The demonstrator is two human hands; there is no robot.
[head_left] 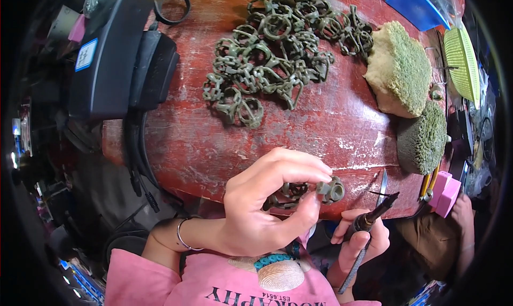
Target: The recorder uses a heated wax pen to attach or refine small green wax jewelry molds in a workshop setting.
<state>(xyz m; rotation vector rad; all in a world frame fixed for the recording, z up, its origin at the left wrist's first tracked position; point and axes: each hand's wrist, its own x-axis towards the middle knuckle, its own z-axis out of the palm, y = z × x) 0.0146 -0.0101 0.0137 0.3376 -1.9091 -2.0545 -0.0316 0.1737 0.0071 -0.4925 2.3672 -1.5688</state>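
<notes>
Nearest: person in a pink shirt (214, 290), seen from above, with a thin bangle (181, 236) on the left wrist.

Left hand (262, 204) is curled in a pinch, thumb under and fingers over, clamped on a small green-grey ring-shaped wax piece (331, 190). More of the same linked pieces (286, 194) sit tucked under the palm. The piece is held just above the near edge of the table, between the two hands.

Right hand (360, 242) is closed in a pen grip round a dark, slim soldering-type tool (374, 215). Its tip points up and right, near the held piece but not touching it. A braided cord (350, 271) runs down from the tool's rear.

Just right of the tip: a thin blade (382, 186) lying at the table edge, then a pink block (444, 191) with yellow-handled tools (429, 184) beside it.

The table is a worn red wooden top (214, 146), paint scuffed.

Mid right: two sponges, a dark green one (423, 138) nearer and a larger tan-and-green one (399, 68) behind it, close together.

Far centre: a big loose heap of the same green-grey ring pieces (272, 55), well apart from the hands.

Far left: a black machine housing (117, 55) with cables (136, 156) hanging off the table edge, and a black ring (173, 7) beside its top.

Far right: a blue tray (414, 4) and a yellow-green mesh basket (462, 57).
</notes>
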